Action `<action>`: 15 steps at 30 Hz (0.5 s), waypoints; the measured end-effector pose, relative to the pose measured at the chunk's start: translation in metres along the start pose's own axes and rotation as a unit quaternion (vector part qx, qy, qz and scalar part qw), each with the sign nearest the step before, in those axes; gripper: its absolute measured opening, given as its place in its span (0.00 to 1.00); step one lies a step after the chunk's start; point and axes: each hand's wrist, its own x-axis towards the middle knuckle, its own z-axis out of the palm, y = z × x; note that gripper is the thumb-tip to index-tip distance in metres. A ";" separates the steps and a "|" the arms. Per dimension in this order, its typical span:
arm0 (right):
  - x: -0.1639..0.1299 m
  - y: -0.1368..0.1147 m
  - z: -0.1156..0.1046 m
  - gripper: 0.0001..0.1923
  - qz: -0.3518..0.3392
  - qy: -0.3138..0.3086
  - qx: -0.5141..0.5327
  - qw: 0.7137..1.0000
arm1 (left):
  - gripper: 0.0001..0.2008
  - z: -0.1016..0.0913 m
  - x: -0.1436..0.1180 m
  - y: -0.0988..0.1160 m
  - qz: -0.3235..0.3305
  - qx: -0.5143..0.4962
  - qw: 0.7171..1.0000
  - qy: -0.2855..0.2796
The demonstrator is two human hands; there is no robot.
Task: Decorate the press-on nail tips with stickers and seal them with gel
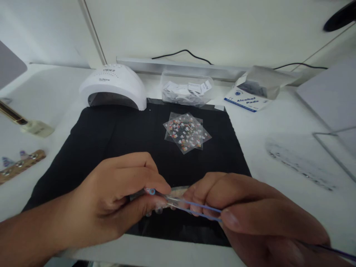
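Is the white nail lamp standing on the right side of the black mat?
No, the white nail lamp stands at the far left corner of the black mat; the alcohol pads box is on the right.

A black mat (116,141) covered the white desk (278,126). Behind the mat stood a white lamp (114,87); on it lay clear sheets (186,132) speckled red, white and yellow. Right of the mat sat a blue-and-white box (244,101).

Bright, soft blur, edges warped
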 end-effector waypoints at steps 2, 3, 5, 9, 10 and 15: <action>-0.002 0.001 -0.002 0.12 -0.003 -0.006 -0.013 1.000 | 0.08 0.000 0.000 0.001 0.002 -0.002 1.000 0.001; -0.003 0.001 -0.004 0.13 -0.009 -0.003 -0.017 1.000 | 0.08 0.000 0.000 0.001 0.002 -0.004 1.000 0.002; -0.007 0.002 -0.005 0.15 -0.014 0.007 -0.022 1.000 | 0.07 0.000 0.001 0.001 0.003 -0.009 1.000 0.003; -0.014 0.005 -0.007 0.16 -0.009 0.001 -0.029 1.000 | 0.07 0.001 0.002 -0.001 -0.003 -0.014 1.000 -0.004; -0.015 0.006 -0.008 0.16 -0.007 0.004 -0.030 1.000 | 0.06 0.001 0.002 -0.001 -0.003 -0.015 1.000 -0.005; -0.018 0.006 -0.010 0.16 -0.011 -0.012 -0.031 0.999 | 0.06 0.001 0.002 -0.001 0.001 -0.016 1.000 -0.001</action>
